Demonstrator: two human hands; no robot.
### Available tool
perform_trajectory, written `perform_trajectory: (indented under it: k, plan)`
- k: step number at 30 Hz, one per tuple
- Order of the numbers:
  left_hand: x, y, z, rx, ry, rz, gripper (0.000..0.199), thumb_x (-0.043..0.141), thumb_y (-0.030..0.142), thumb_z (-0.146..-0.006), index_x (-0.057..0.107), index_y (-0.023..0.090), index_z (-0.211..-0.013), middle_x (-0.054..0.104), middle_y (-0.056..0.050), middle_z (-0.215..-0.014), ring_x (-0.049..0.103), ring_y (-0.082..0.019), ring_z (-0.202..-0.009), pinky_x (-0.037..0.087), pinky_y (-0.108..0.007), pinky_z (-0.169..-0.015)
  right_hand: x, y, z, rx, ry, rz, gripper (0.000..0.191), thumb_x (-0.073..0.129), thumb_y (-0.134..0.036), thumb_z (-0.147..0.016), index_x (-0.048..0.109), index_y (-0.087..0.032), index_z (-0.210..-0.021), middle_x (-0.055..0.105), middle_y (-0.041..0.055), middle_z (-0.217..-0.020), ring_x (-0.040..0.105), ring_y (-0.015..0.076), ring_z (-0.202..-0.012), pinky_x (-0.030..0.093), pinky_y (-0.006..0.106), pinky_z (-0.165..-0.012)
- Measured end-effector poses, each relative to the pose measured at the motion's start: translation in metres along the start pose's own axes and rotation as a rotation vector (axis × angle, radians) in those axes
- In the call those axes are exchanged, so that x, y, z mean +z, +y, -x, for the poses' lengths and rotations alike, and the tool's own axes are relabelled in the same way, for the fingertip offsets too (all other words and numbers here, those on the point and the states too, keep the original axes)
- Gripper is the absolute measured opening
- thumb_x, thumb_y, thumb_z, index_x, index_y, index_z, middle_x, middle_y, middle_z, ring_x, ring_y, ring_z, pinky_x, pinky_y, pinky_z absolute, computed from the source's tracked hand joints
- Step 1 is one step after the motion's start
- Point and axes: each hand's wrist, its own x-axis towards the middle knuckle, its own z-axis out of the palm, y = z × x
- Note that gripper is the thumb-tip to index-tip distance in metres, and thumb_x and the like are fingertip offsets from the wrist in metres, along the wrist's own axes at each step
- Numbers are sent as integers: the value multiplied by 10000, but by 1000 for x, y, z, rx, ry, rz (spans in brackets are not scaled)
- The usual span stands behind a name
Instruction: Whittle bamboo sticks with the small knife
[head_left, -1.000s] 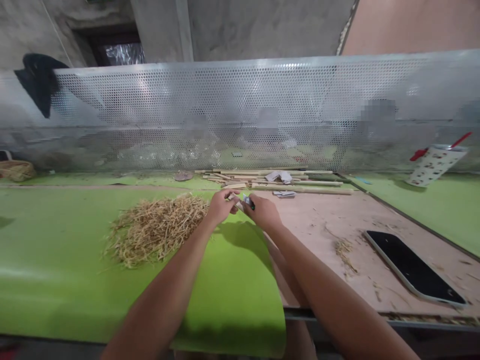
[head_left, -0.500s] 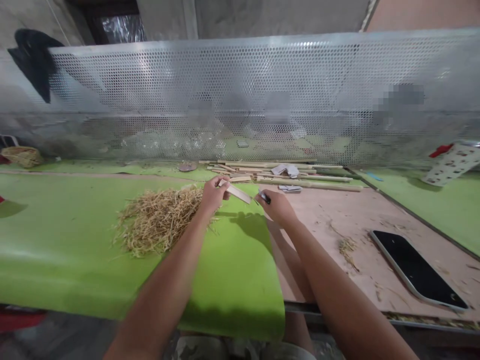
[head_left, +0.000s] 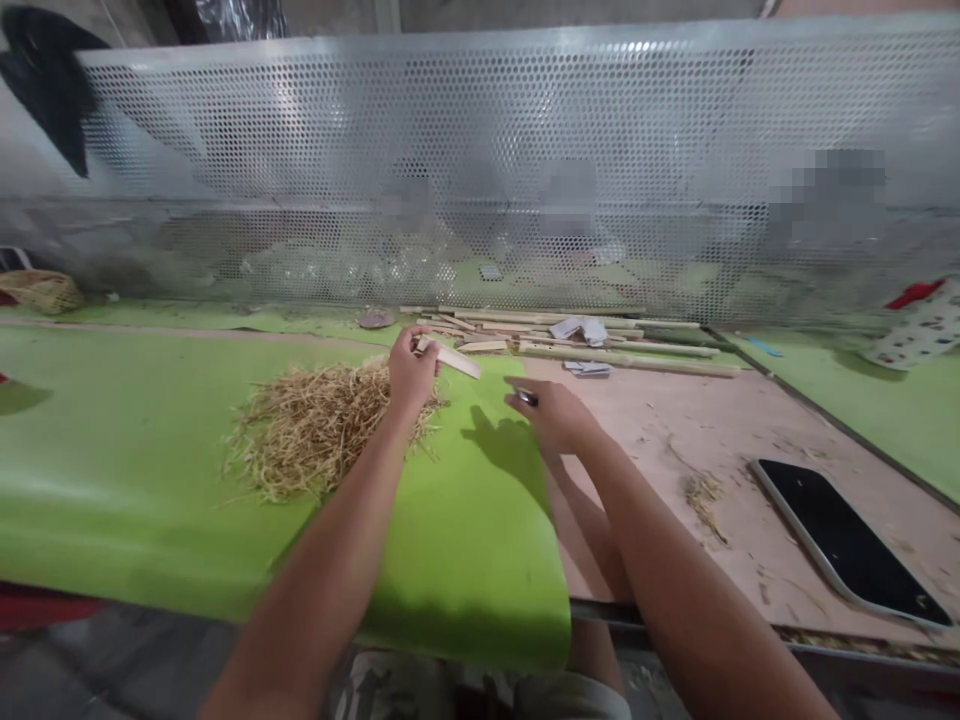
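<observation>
Over the right edge of a pile of straw-like shavings (head_left: 307, 430), my left hand (head_left: 411, 375) grips a flat pale bamboo strip (head_left: 459, 362). The strip's free end points right and slightly down. My right hand (head_left: 555, 412) is closed around a small dark-handled tool (head_left: 527, 397) with a silvery part; its tip is too small to make out. A gap separates this hand from the strip. Both hands are above the green table cover (head_left: 465, 520), the right one near its border with the pinkish board (head_left: 637, 440).
Bamboo sticks (head_left: 630, 358) and folded grey pieces (head_left: 589, 330) lie behind my hands. A phone (head_left: 847, 540) rests at right beside loose shavings (head_left: 705, 500). Across the back stands a perforated metal screen (head_left: 480, 120). A woven basket (head_left: 45, 290) is far left, a patterned cup (head_left: 919, 325) far right.
My left hand has moved left and slightly up with the bamboo strip, away from the right hand's tool. The gap between them has widened. The camera view has tilted down a little.
</observation>
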Motion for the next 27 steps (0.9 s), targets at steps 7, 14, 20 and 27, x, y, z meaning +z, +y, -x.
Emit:
perform_trajectory:
  k: [7,14,20,27]
  plan:
    - [44,-6,36,-48,-356,-114,197,600,240,-789,611,167,-972,656,-40,-790,604,-118,-624,487,-242,-564,-4,12,-3,154,380,-9,327,396,-377,-910,652,-183,-969,671,96,-823,565,196,-688,302,250,-539]
    - [40,-17,20,-83,-374,-578,176,533,186,-834,602,181,-996,624,-47,-712,472,-109,-450,359,-238,-445,-2,11,-6,198,330,5,256,432,-346,-889,642,-199,-885,658,86,-794,552,192,-677,283,256,-525]
    - [16,-2,7,-4,-302,-547,225,490,257,-873,534,190,-1083,605,-44,-727,458,-106,-454,345,-230,-453,-3,10,-7,191,294,-24,226,439,-309,-880,634,-196,-861,653,84,-776,533,181,-636,282,258,-516]
    - [82,-8,26,36,-560,-554,172,504,267,-862,579,186,-995,640,-53,-772,582,-165,-622,456,-314,-663,-3,10,-7,212,320,-10,214,449,-317,-873,632,-206,-889,660,79,-810,557,199,-703,290,259,-529]
